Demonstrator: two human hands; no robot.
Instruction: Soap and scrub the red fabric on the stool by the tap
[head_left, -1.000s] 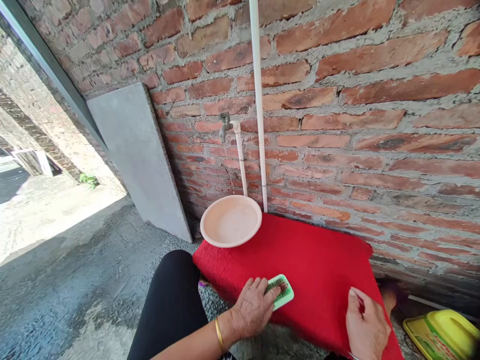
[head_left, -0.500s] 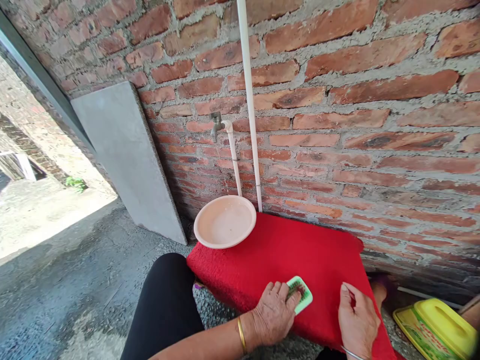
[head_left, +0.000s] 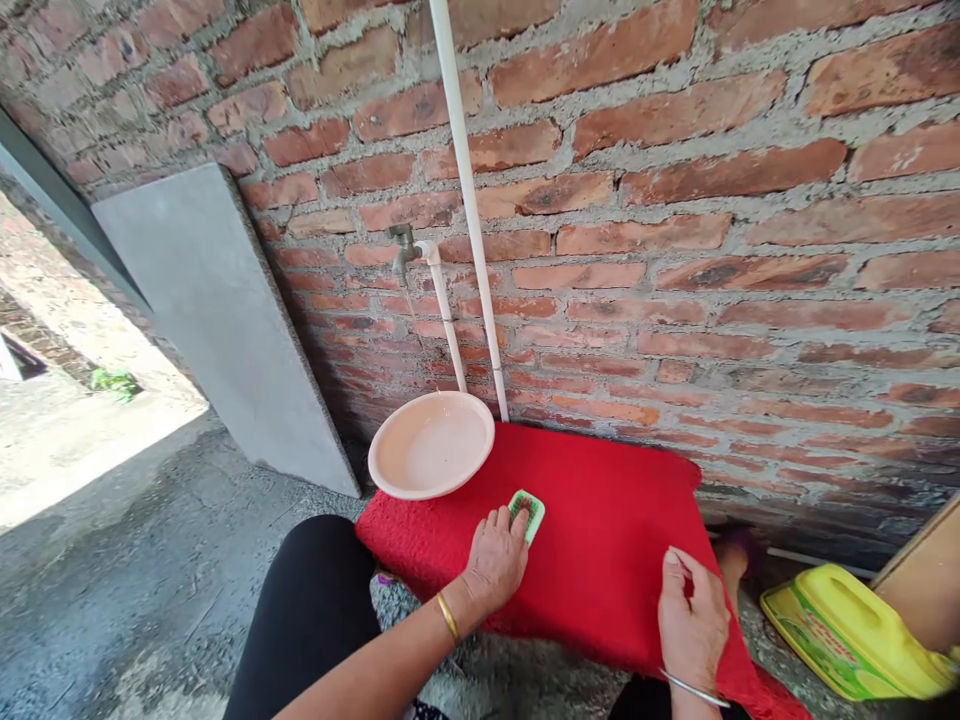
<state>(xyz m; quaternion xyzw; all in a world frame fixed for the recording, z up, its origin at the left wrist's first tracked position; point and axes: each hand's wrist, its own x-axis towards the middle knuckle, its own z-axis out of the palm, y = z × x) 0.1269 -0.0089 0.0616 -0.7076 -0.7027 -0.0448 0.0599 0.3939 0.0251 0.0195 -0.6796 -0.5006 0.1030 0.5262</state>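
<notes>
My left hand [head_left: 498, 560], with a gold bangle on its wrist, has its fingers closed on the near left edge of a small green-and-white rectangular dish [head_left: 535, 518]. Something dark reddish-brown shows inside the dish; its kind is unclear. Both are over a red cloth [head_left: 592, 520] spread on a low bench-like surface. Farther right, my right hand [head_left: 694, 610] is held above the cloth, thumb and forefinger pinched together. Whatever is between those fingertips is too small to make out.
A pale pink basin [head_left: 431, 490] with water in it sits at the cloth's far left corner. Water runs thinly from a tap [head_left: 405, 250] above. A grey slab [head_left: 217, 320] leans against the brick wall [head_left: 637, 240]. A yellow plastic container [head_left: 855, 630] lies at the right.
My left hand has moved the green-and-white dish left and farther away, toward the basin. My right hand keeps its pinch near the cloth's right side. The view has shifted slightly right.
</notes>
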